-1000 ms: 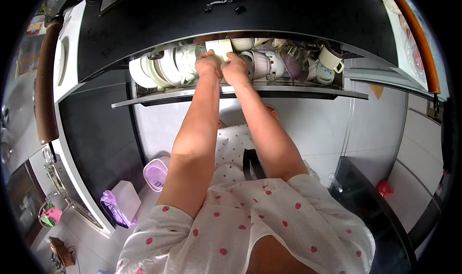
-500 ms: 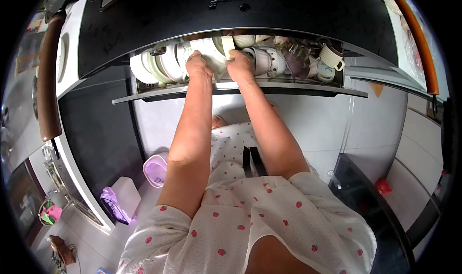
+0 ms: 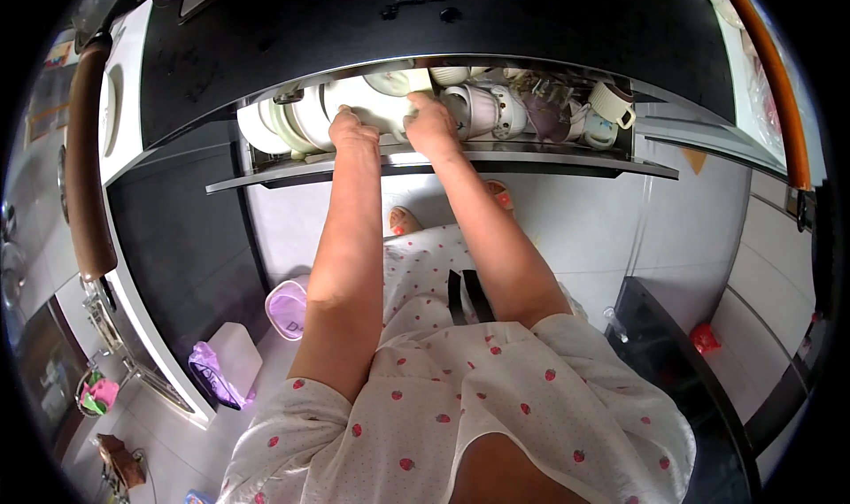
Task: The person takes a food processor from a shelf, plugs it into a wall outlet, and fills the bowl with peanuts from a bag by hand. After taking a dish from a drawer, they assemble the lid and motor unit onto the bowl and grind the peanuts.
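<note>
A pale, whitish dish [image 3: 376, 99] lies tilted in the open drawer [image 3: 531, 160] under the black counter. My left hand [image 3: 352, 130] grips its left side, thumb on top, and my right hand [image 3: 431, 125] grips its right side. Left of it, white plates and bowls [image 3: 258, 128] stand on edge. To the right of my right hand are a white cup [image 3: 481, 110], a spotted cup [image 3: 509, 113], a purple cup [image 3: 547, 120] and a cream ribbed mug [image 3: 609, 104].
Above the drawer is the black countertop [image 3: 292, 35] with small wet spots. A pan handle [image 3: 86, 159] juts in at left, an orange-brown handle [image 3: 776, 88] at right. On the floor at left stand a purple-lined bin [image 3: 286, 309] and a white box [image 3: 236, 360].
My left hand has moved left, away from my right hand. Between them the pale dish now shows a wide, flat face instead of a narrow block.
</note>
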Motion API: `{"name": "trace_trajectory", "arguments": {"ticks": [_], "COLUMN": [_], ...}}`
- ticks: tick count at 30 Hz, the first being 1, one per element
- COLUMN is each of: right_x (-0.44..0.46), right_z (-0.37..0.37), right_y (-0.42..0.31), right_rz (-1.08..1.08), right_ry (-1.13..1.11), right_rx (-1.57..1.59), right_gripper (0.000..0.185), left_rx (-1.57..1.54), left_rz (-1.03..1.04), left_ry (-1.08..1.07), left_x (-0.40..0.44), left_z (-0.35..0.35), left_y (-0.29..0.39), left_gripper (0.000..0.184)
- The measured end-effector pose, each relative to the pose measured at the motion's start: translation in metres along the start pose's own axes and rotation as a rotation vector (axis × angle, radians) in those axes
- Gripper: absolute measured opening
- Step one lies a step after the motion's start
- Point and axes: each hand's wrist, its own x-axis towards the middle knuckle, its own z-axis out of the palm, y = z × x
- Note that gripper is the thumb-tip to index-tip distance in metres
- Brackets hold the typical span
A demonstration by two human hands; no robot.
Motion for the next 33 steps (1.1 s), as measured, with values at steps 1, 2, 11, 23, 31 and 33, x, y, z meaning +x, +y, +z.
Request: {"name": "trace_trajectory", "arguments": {"ticks": [1, 2, 11, 23, 31, 33], "right_x": [-0.002, -0.004, 0.001, 0.021, 0.026, 0.031], "right_z": [-0.005, -0.007, -0.008, -0.001, 0.010, 0.016], "right_y": [-0.005, -0.007, -0.006, 0.004, 0.024, 0.030], "right_rz": [0.016, 0.031, 0.115, 0.213, 0.244, 0.249], "right_ry": [-0.022, -0.044, -0.061, -0.212, -0.304, -0.294], "right_rx": [-0.009, -0.017, -0.060, -0.091, -0.115, -0.099], "right_gripper": [0.038, 0.040, 0.043, 0.049, 0.035, 0.033], "left_rx": [-0.001, -0.024, -0.114, -0.193, -0.224, -0.246], "left_rz": [-0.003, -0.011, -0.049, 0.002, -0.010, -0.020], "left_ry": [0.001, 0.003, 0.071, 0.073, 0.073, 0.048], "left_x": [0.004, 0.008, 0.025, 0.002, -0.023, -0.027], "left_z": [-0.001, -0.002, -0.023, -0.019, -0.025, -0.027], "left_y": [0.000, 0.000, 0.008, 0.011, 0.009, 0.010], "left_gripper": [0.033, 0.033, 0.030, 0.035, 0.037, 0.037]}}
